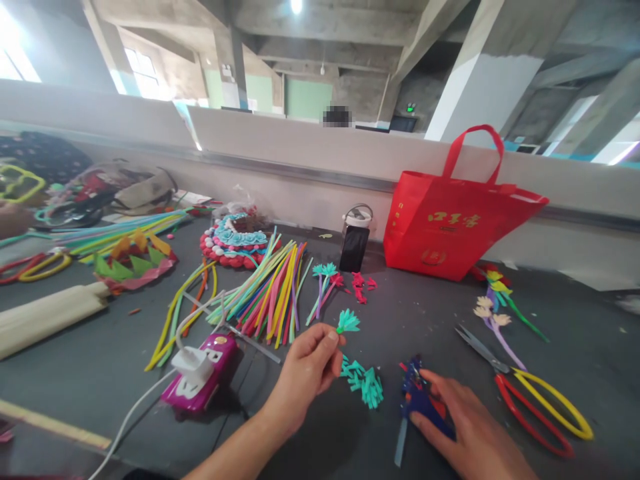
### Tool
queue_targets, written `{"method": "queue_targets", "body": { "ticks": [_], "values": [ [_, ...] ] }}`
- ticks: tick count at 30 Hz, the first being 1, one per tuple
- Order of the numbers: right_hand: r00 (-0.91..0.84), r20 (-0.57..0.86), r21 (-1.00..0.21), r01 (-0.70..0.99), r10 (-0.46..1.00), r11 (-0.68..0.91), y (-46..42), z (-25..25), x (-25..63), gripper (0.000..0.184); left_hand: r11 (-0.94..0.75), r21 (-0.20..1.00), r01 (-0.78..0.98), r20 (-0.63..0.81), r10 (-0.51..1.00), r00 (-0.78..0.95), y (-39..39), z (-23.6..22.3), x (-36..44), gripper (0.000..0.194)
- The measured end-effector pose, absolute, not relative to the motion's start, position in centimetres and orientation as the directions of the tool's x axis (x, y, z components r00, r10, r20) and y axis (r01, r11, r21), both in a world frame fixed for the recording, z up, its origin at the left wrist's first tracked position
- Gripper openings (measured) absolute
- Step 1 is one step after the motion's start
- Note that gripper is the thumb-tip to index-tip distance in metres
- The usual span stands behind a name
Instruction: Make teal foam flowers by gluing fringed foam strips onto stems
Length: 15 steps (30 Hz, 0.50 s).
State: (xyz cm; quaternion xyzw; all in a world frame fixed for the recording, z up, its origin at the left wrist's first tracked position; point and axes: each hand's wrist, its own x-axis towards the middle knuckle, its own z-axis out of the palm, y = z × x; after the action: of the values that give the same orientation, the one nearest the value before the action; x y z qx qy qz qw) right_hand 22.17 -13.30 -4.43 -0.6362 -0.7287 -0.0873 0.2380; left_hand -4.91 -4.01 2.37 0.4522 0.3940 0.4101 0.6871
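Note:
My left hand (306, 368) is raised over the dark table (400, 320) and pinches a small teal fringed flower piece (347, 323) between thumb and fingers. Just right of it, a little heap of teal fringed pieces (364, 383) lies on the table. My right hand (467, 427) rests lower right, fingers wrapped over a blue tool (417, 397) with red parts, probably a glue gun, lying flat. Red-and-yellow scissors (535, 393) lie right of that hand.
A bundle of coloured foam strips (267, 293) lies centre left. A purple device with a white plug (203, 370) sits in front of it. Finished flower stems (325, 283), red bits (361, 287), a black container (355, 243), a red tote bag (453, 217) and a crown-like ornament (234, 241) stand farther back.

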Motion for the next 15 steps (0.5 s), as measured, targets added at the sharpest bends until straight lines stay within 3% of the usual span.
{"method": "queue_targets", "body": {
  "ticks": [8, 11, 15],
  "values": [
    [-0.086, 0.405, -0.214, 0.959, 0.91, 0.186, -15.1, -6.3, 24.1, 0.058, 0.266, 0.939, -0.219, -0.183, 0.924, 0.337, -4.2, 2.9, -4.6, 0.036],
    [-0.079, 0.404, -0.24, 0.952, 0.911, 0.189, -15.4, -5.8, 23.9, 0.053, 0.276, 0.937, -0.214, -0.195, 0.921, 0.336, -4.1, 2.7, -4.7, 0.035],
    [-0.165, 0.458, -0.145, 0.955, 0.873, 0.257, -15.6, -5.4, 23.4, 0.049, 0.285, 0.933, -0.22, -0.201, 0.919, 0.338, -4.0, 2.6, -4.8, 0.033]
  ]
}}
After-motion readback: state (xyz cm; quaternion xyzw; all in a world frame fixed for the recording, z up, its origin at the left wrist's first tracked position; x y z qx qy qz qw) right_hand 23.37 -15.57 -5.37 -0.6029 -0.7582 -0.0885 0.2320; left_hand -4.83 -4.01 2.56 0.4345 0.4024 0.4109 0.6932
